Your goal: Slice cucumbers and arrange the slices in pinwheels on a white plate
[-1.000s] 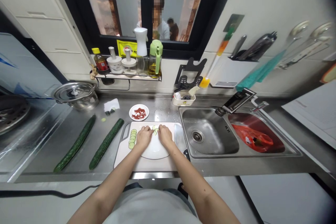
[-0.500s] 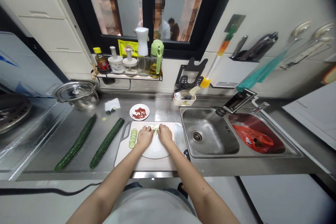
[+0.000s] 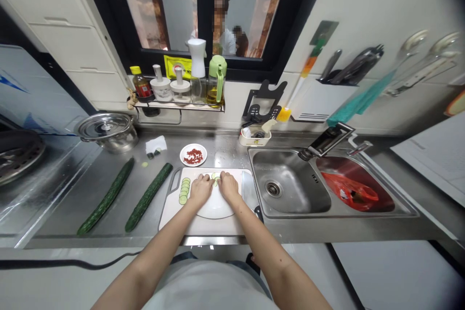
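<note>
Both hands meet over the far part of a white plate (image 3: pixel 214 208), which rests on a cutting board (image 3: pixel 170 215). My left hand (image 3: pixel 201 189) has its fingers bent together at a thin cucumber slice (image 3: pixel 215 176). From the other side my right hand (image 3: pixel 228 185) pinches at the same slices, its fingertips close to the left ones. Fingers partly hide the slices. Left of the plate, a row of overlapping cucumber slices (image 3: pixel 184 191) lies on the board. At the board's right side a knife's broad blade (image 3: pixel 248 186) lies flat, its dark handle toward me.
Two whole cucumbers (image 3: pixel 148 197) lie left of the board. Behind it stands a small plate of red bits (image 3: pixel 193 155). A lidded steel pot (image 3: pixel 116 135) is at the back left. The double sink (image 3: pixel 290 215), with a red bag (image 3: pixel 350 191), is on the right.
Almost nothing differs. Both hands stay over the plate at the cucumber slices, and the view shifts very slightly.
</note>
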Tool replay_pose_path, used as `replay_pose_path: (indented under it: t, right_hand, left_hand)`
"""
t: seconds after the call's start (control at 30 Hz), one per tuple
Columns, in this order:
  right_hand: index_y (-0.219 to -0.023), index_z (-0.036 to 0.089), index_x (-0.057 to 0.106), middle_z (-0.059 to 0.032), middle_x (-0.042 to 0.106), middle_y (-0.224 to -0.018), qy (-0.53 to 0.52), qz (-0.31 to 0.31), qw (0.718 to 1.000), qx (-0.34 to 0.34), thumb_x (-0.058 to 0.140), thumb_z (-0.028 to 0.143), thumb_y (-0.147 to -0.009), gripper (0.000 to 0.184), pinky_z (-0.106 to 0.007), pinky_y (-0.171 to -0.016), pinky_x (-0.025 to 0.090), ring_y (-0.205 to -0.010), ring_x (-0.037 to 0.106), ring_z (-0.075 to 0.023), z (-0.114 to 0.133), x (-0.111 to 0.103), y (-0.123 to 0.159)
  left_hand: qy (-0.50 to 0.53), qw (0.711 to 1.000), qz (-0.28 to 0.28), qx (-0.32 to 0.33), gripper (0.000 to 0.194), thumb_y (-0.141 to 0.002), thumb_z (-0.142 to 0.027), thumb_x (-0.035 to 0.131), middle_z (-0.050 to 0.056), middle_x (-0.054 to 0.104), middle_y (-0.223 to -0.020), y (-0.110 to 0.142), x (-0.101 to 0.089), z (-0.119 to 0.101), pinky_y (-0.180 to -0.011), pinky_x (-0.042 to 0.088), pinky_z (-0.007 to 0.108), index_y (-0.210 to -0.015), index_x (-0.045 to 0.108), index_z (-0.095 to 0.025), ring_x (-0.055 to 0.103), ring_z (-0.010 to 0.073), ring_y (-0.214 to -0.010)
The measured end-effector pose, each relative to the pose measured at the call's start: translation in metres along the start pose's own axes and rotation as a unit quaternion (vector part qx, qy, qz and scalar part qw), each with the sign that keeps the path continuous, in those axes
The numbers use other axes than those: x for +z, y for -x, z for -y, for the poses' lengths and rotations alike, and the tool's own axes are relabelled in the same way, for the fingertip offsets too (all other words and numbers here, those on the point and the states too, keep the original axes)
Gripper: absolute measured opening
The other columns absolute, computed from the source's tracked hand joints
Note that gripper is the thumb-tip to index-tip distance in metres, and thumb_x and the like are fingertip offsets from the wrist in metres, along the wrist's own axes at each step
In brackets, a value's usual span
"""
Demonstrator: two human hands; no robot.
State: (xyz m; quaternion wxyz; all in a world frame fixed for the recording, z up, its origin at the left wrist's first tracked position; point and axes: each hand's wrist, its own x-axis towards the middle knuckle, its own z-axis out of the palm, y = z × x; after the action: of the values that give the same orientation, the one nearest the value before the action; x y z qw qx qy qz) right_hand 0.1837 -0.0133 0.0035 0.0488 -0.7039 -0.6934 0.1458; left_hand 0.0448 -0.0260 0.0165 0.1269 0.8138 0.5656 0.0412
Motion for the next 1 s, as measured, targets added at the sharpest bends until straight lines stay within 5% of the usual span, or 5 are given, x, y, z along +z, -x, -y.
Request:
replay_pose_path:
  t: [0.23, 0.47, 0.7, 1.0]
  right_hand:
    - [-0.112, 0.016, 0.057, -0.0097, 0.065, -0.103, -0.087, -0.068, 0.994, 0.002, 0.040, 0.028, -0.094, 0.027, -0.024, -0.076, 0.037, -0.092, 0.058, -0.0176, -0.006, -0.013, 0.015]
    - [-0.099, 0.017, 0.060, -0.0058, 0.065, -0.088, -0.216, -0.145, 0.966, -0.012, 0.038, 0.030, -0.090, 0.027, -0.024, -0.072, 0.040, -0.077, 0.057, -0.0162, -0.028, -0.018, 0.058]
    - [-0.090, 0.018, 0.061, -0.0056, 0.065, -0.081, -0.235, -0.145, 0.961, 0.019, 0.036, 0.034, -0.091, 0.030, -0.023, -0.066, 0.040, -0.073, 0.057, -0.0162, -0.038, -0.013, 0.087]
    - [-0.087, 0.019, 0.061, -0.0055, 0.065, -0.080, -0.250, -0.139, 0.958, 0.021, 0.036, 0.035, -0.090, 0.029, -0.024, -0.067, 0.041, -0.072, 0.057, -0.0164, -0.035, -0.008, 0.094]
  left_hand:
    - [0.146, 0.976, -0.106, -0.119, 0.031, -0.087, -0.021, 0.047, 0.005, 0.065, -0.110, 0.001, 0.001, 0.010, -0.092, 0.042, 0.032, -0.110, 0.067, -0.025, 0.053, 0.0216, -0.106]
    - [0.253, 0.924, -0.212, -0.194, 0.029, -0.086, -0.028, 0.048, 0.004, 0.067, -0.108, 0.039, 0.012, 0.054, -0.089, 0.045, 0.028, -0.105, 0.069, -0.022, 0.060, 0.0185, -0.098]
    - [0.217, 0.921, -0.182, -0.267, 0.030, -0.085, -0.033, 0.048, 0.004, 0.068, -0.106, 0.088, 0.025, 0.083, -0.084, 0.046, 0.029, -0.106, 0.067, -0.023, 0.061, 0.0202, -0.096]
    - [0.113, 0.935, -0.082, -0.325, 0.034, -0.082, -0.043, 0.055, 0.009, 0.068, -0.102, 0.098, 0.019, 0.069, -0.088, 0.040, 0.041, -0.106, 0.065, -0.022, 0.060, 0.0281, -0.100]
